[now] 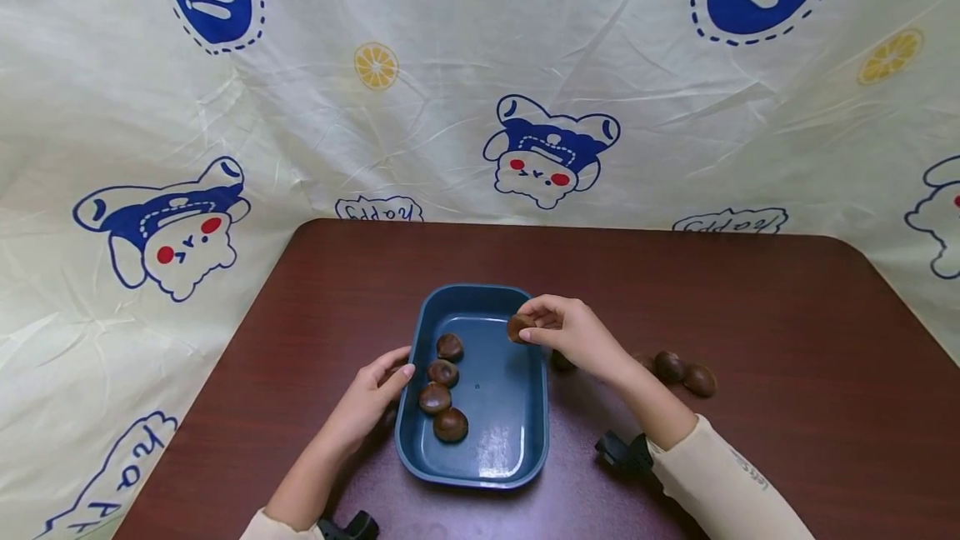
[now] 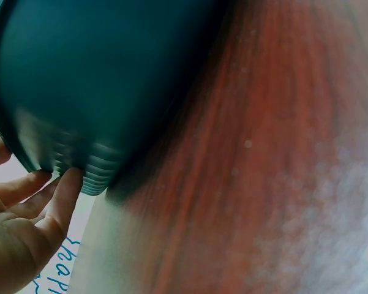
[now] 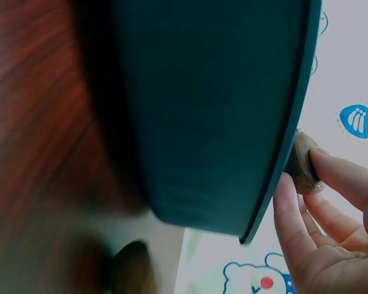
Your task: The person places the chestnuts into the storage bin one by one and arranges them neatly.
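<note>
A blue plastic tray stands on the table, and several glossy brown chestnuts lie along its left side. My left hand holds the tray's left edge, thumb at the rim and fingers against the outer wall; the left wrist view shows those fingertips on the ribbed side. Over the tray's upper right corner, my right hand pinches a chestnut between thumb and fingers. In the right wrist view this chestnut appears beside the tray rim, partly hidden by it.
To the right of the tray, several more chestnuts lie on the brown table, some partly hidden by the right hand and forearm. A printed white sheet hangs behind the table. Dark wrist devices sit below the forearms.
</note>
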`<state>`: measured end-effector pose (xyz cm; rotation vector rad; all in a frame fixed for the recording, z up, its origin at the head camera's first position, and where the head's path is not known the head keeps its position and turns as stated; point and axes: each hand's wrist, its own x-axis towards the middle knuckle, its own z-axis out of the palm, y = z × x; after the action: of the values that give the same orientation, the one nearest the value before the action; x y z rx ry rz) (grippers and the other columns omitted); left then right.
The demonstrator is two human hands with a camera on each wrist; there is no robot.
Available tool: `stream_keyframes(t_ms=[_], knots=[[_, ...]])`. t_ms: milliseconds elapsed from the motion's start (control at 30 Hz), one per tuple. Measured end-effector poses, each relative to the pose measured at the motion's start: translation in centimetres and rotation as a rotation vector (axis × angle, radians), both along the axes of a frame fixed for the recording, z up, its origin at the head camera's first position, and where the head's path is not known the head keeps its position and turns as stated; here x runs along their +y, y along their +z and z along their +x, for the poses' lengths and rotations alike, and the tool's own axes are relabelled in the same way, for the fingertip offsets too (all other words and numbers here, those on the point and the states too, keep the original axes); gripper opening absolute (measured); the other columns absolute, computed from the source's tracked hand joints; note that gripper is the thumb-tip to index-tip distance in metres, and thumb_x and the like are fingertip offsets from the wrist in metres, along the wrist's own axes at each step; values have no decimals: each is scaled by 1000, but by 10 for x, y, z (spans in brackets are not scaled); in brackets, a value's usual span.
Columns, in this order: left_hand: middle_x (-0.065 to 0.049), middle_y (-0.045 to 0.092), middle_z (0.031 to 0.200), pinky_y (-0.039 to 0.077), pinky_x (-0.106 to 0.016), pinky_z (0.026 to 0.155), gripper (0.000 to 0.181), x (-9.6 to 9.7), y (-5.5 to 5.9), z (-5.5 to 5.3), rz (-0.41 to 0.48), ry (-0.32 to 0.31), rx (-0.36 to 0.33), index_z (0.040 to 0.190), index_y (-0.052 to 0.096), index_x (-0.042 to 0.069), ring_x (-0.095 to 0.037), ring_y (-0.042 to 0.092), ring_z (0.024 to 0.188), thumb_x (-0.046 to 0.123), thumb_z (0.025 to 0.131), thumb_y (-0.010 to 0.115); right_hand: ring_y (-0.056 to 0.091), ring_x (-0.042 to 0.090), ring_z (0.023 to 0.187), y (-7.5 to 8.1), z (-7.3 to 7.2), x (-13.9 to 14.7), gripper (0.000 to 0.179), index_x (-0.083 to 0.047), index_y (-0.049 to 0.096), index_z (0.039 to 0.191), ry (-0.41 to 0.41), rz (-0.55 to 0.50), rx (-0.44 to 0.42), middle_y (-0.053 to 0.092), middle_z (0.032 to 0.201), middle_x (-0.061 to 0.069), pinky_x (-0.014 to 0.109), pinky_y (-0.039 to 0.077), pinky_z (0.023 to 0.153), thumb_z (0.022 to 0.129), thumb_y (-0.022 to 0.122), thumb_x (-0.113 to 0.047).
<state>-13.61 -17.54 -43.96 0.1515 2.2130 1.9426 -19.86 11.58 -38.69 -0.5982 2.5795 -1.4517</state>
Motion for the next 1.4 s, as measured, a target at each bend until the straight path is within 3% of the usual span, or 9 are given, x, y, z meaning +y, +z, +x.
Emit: stream_keyframes(t_ms=[367, 567, 967, 1200, 1400], knots=[[-23, 55, 114, 43, -39, 86, 45, -1, -1, 1, -9, 2, 4, 129, 42, -4, -31, 55, 101, 20, 92, 52, 56, 20, 82, 5, -23, -37, 19, -9, 64, 101, 78, -16, 23, 61, 89, 3, 31, 50, 68, 82, 66, -11], [-23, 55, 114, 44, -39, 85, 45, 0, -1, 0, -3, 0, 8, 129, 42, -4, -31, 55, 101, 20, 92, 52, 57, 19, 79, 4, -33, -56, 19, -6, 63, 100, 72, -31, -16, 60, 88, 4, 29, 50, 69, 82, 65, -8], [-23, 54, 116, 43, -38, 86, 45, -1, 0, 1, -13, -6, 10, 129, 42, -5, -31, 54, 102, 20, 93, 51, 56, 18, 81, -17, -38, -75, 18, -3, 62, 100, 46, 5, -107, 59, 90, 5, 28, 50, 69, 83, 64, -5], [-24, 55, 114, 44, -37, 85, 45, 1, 0, 2, -7, -9, 18, 129, 42, -6, -32, 55, 101, 20, 93, 51, 56, 18, 81, -29, -39, -79, 18, -3, 62, 101, 35, 50, -113, 59, 89, 6, 29, 48, 67, 84, 63, -8], [-24, 54, 115, 45, -37, 84, 44, 1, 2, 2, -2, -10, 20, 128, 42, -6, -33, 54, 101, 19, 93, 51, 59, 19, 79, -31, -40, -82, 20, 2, 61, 103, 30, -11, -188, 58, 89, 10, 30, 50, 67, 84, 61, -2]])
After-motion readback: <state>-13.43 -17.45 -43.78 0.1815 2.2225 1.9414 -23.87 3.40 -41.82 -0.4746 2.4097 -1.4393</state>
